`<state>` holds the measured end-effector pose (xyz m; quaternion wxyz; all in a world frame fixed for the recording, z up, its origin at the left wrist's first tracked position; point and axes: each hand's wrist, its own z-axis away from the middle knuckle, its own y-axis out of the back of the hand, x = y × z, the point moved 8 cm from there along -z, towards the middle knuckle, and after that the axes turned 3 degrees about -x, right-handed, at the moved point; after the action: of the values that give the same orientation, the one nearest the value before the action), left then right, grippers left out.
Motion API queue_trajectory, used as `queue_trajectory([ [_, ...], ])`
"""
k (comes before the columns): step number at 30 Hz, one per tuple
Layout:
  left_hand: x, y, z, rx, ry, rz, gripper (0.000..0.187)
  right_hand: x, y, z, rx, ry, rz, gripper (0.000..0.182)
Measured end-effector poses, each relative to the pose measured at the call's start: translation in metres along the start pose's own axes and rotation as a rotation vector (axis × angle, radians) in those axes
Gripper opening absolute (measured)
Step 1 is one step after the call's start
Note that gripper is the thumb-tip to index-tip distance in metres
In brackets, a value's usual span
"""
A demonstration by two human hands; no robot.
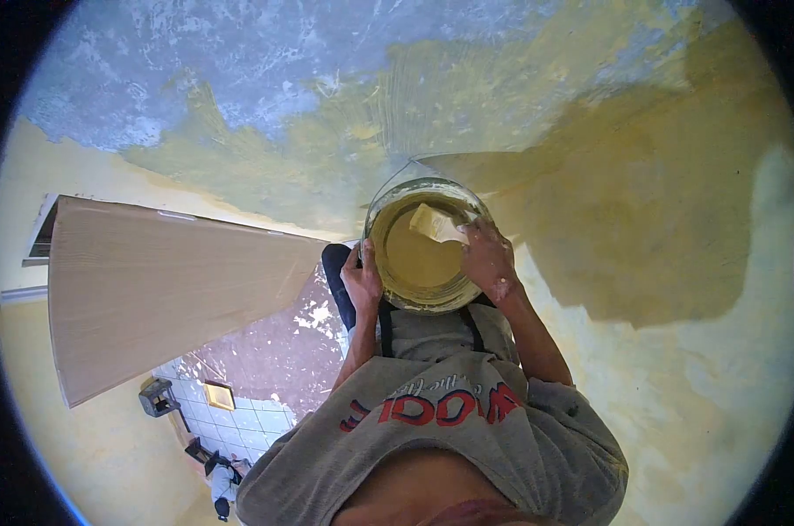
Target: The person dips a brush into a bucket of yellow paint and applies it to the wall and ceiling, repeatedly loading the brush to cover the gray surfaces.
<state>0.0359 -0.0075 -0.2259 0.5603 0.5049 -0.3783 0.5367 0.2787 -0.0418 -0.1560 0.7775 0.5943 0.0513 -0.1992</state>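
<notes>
A round bucket with a thin wire handle is in front of my body, partly filled with yellowish-brown paint. My left hand grips the bucket's left rim, fingers bent over it. At the right side of the opening, my right hand is closed on a wide pale brush, whose bristle end is over the paint inside the bucket. Whether the bristles touch the paint is hard to tell.
Ahead is a wall with bluish-grey and yellow-green patches. A large brown board stands at the left. Down on the tiled floor are a dark stool, a yellow-framed object and a person.
</notes>
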Motion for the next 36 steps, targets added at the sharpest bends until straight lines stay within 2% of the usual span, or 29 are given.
queue_trajectory([
  [3, 0.003, -0.001, 0.001, -0.015, 0.002, 0.008, 0.043, 0.003, -0.008, -0.008, 0.044, -0.061, 0.070, 0.038],
  [7, 0.008, -0.001, 0.006, 0.015, -0.033, 0.100, 0.041, 0.020, -0.014, -0.011, 0.144, 0.020, 0.021, 0.038],
  [10, 0.008, 0.003, 0.003, 0.016, -0.012, -0.076, 0.039, 0.012, 0.009, 0.005, 0.134, 0.027, 0.050, 0.033],
  [11, 0.023, 0.005, 0.007, 0.052, -0.132, -0.069, 0.043, 0.011, 0.010, 0.006, 0.129, 0.041, 0.030, 0.031],
  [12, 0.018, 0.008, 0.006, 0.029, -0.048, -0.186, 0.045, 0.007, 0.020, 0.010, 0.165, 0.062, 0.002, 0.027],
  [13, 0.012, 0.008, 0.006, 0.034, -0.073, -0.076, 0.045, 0.004, 0.028, 0.015, 0.197, 0.085, -0.028, 0.024],
  [14, 0.011, 0.010, 0.006, 0.059, -0.025, -0.128, 0.046, 0.007, 0.026, 0.014, 0.168, 0.157, -0.062, 0.027],
  [15, -0.007, 0.008, 0.004, 0.098, -0.049, -0.052, 0.047, 0.008, 0.026, 0.010, 0.133, 0.220, -0.093, 0.030],
  [19, 0.007, 0.008, 0.001, 0.026, 0.021, -0.118, 0.046, -0.025, 0.099, 0.016, 0.163, 0.354, -0.166, 0.025],
  [21, 0.010, 0.009, 0.003, 0.027, 0.040, -0.153, 0.045, -0.062, 0.166, 0.038, 0.343, 0.479, -0.183, 0.023],
  [23, 0.005, 0.009, 0.006, 0.056, 0.000, -0.098, 0.046, -0.098, 0.231, 0.070, 0.493, 0.367, -0.118, 0.029],
  [25, -0.002, 0.006, 0.002, 0.063, -0.024, -0.007, 0.048, -0.145, 0.291, 0.102, 0.733, 0.360, 0.070, 0.028],
  [26, 0.001, 0.010, 0.007, 0.057, -0.024, -0.029, 0.048, -0.164, 0.310, 0.121, 0.865, 0.352, 0.142, 0.036],
  [28, 0.014, 0.008, 0.006, -0.001, 0.063, -0.145, 0.051, -0.191, 0.346, 0.141, 1.285, 0.461, 0.274, 0.039],
  [30, -0.002, 0.005, 0.002, -0.023, 0.049, -0.173, 0.051, -0.218, 0.376, 0.142, 1.450, 0.559, 0.372, 0.036],
  [31, -0.001, 0.005, 0.001, 0.001, -0.006, -0.146, 0.051, -0.225, 0.378, 0.136, 1.456, 0.539, 0.370, 0.036],
  [32, 0.002, 0.006, 0.001, 0.022, -0.059, -0.117, 0.051, -0.234, 0.375, 0.122, 1.422, 0.426, 0.427, 0.036],
  [35, 0.015, 0.008, 0.005, -0.008, -0.011, -0.172, 0.049, -0.244, 0.351, 0.076, 1.281, 0.107, 0.595, 0.039],
  [36, 0.014, 0.007, 0.004, -0.016, 0.005, -0.165, 0.048, -0.244, 0.330, 0.077, 1.383, 0.171, 0.660, 0.027],
])
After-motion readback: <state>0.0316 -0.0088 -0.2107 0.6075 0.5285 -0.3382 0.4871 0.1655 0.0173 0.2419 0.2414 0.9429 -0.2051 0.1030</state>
